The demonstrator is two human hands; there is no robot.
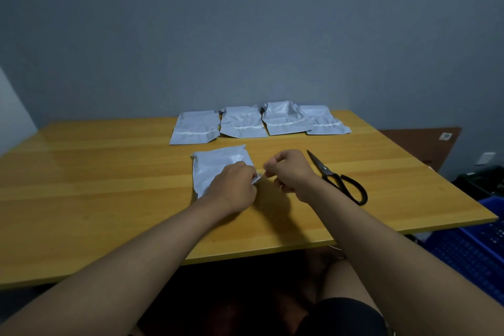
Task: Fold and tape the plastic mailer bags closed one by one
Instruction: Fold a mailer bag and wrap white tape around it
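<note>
At the centre of a yellow wooden table [109,199], a pale grey plastic mailer bag [215,163] lies flat under the left hand [234,185], whose curled fingers pinch its right edge. Just right of it, the right hand [289,172] is curled tight, pinching what seems a thin strip; it is too small to tell. Black-handled steel scissors [338,177] lie beside that wrist. Four more grey mailer bags [259,121] line the table's far edge, upper centre.

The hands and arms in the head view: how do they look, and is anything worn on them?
The left hand and the right hand are bare, without gloves, rings, or a watch. Both forearms are uncovered up to the picture's edge; no sleeve shows.
</note>
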